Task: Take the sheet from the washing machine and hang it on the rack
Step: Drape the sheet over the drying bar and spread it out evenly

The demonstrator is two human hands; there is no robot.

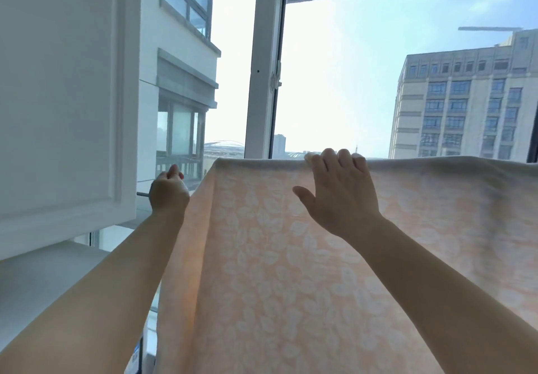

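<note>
Peach leaf-print sheet hangs draped over a rod, filling centre and right. Right hand hooks curled fingers over its top fold. Left hand grips the bare rod left of the sheet, beside a white cabinet.

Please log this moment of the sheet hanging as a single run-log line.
stage: sheet draped over rack bar | left hand: grips bare bar beside sheet | right hand: fingers hooked over top fold | backdrop: window
</note>
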